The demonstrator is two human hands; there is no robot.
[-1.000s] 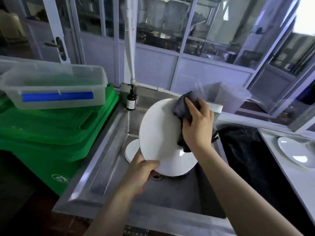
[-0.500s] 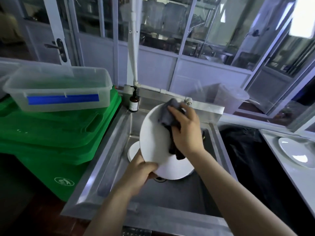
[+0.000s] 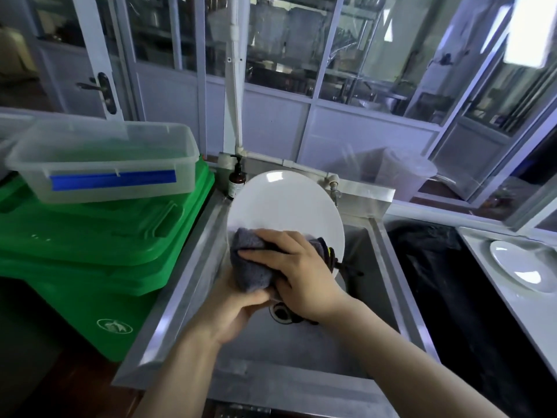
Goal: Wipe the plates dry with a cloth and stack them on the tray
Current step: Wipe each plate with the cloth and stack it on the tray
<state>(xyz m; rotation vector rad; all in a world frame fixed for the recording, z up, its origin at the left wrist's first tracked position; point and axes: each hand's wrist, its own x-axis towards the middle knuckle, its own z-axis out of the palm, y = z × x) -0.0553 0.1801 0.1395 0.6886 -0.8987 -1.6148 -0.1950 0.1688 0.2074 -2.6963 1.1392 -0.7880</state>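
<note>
Head view: right hand (image 3: 297, 271) fingers press cloth (image 3: 251, 268) onto plate (image 3: 284, 206).

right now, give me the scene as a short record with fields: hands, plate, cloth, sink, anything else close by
left hand: grips the plate's lower edge, partly hidden by the cloth
right hand: presses the cloth on the plate's lower face
plate: white, tilted up over the sink
cloth: grey, bunched under the fingers
sink: steel, drain showing below the hands
second plate: on the white surface at right
bottle: brown pump bottle at the sink's back left corner
bin: green, left of the sink, clear box on top
</note>
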